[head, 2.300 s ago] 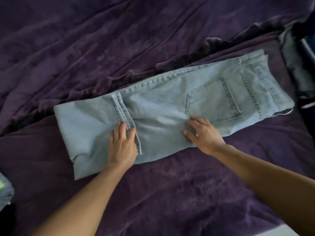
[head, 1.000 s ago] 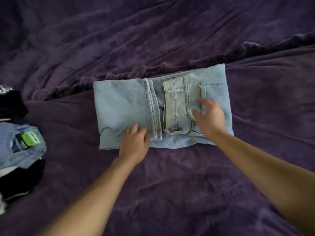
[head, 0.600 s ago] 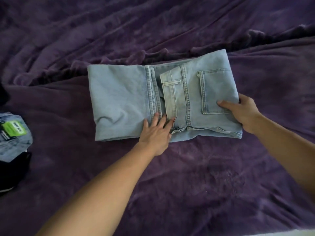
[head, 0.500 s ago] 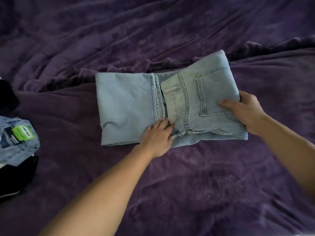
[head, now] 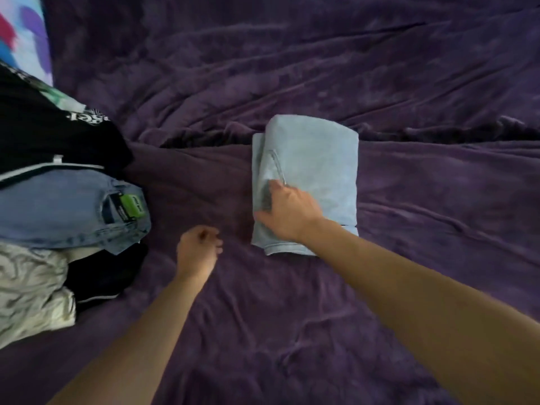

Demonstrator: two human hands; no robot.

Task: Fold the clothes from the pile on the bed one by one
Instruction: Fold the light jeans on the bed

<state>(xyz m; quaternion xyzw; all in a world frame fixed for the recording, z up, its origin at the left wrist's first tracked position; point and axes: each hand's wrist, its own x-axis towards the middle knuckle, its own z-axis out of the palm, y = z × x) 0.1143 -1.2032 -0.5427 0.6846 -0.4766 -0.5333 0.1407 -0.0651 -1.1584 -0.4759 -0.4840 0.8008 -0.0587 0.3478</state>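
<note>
Two forearms are reaching out over the bed (head: pixel 292 346), whose purple cover is lying in wrinkles. The left hand (head: pixel 198 247) is hovering just above the cover between the pile (head: pixel 96 273) and the jeans (head: pixel 318 171), touching neither. Its grip is loosely curled and holding nothing. The right hand (head: pixel 287 213) is lying on the left edge of the jeans, its grip bending round the stacked layers there, thumb low and forefinger higher, apparently pinching them. Motion blur is making the exact hold hard to read. The jeans are sitting near the middle of the bed as a compact pale-blue packet, several layers thick. I am judging this garment as good as folded, with only a last tidying or a move aside left. Much is waiting, though. Going up the pile at the left, there is a crumpled white piece (head: pixel 29 287), darker denim (head: pixel 52 211) with a green tag (head: pixel 133 207), and a black top (head: pixel 43 135) with white lettering too blurred to read. The frame edge is cutting the pile off, so I cannot count the garments. The right hand is hiding the part of the jeans beneath it. In the far left corner a bright patterned thing (head: pixel 23 33) is showing, too smeared to identify.
</note>
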